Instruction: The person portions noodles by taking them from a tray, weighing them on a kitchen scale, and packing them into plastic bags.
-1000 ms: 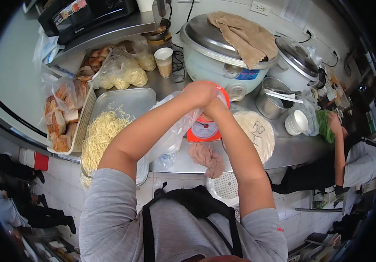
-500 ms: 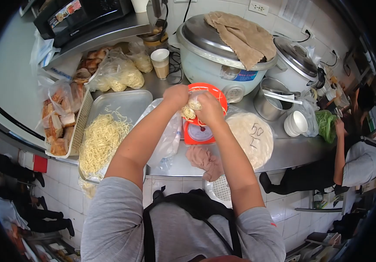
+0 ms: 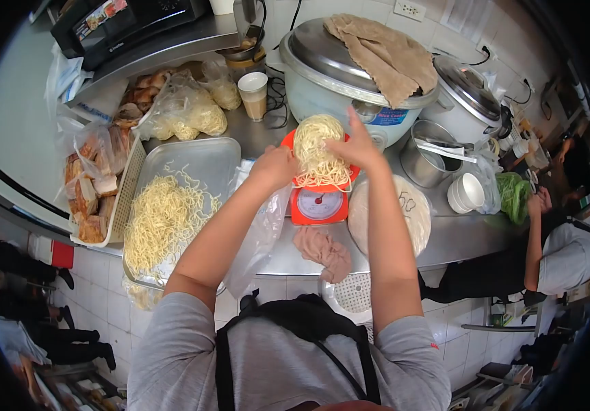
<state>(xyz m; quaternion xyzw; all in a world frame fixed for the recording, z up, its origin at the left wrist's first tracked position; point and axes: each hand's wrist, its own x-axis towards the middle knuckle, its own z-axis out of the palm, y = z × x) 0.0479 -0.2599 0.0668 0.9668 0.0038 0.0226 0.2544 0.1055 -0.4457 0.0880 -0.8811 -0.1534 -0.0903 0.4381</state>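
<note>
A heap of pale yellow noodles (image 3: 320, 152) lies on the orange pan (image 3: 288, 140) of a kitchen scale (image 3: 319, 205). A hazy, see-through patch over the heap looks like thin plastic, but I cannot be sure. My left hand (image 3: 274, 167) is closed at the heap's left side; what its fingers grip is hidden. On the right, my right hand (image 3: 362, 145) is open, fingers stretched away from me and thumb against the noodles. More loose noodles (image 3: 165, 222) fill a metal tray (image 3: 223, 154) to the left. Clear plastic bags (image 3: 257, 226) lie between tray and scale.
A large rice cooker (image 3: 329, 89) with a brown cloth stands behind the scale. To the right are a round wrapped pack (image 3: 391, 219), a metal pot (image 3: 421, 168) and white bowls (image 3: 466, 193). A pink cloth (image 3: 322, 253) lies in front. A co-worker (image 3: 548, 253) handles greens at right.
The noodles went from bunched between both hands to spread on the scale pan. My right hand has opened and shifted right; my left hand has moved slightly left and nearer me.
</note>
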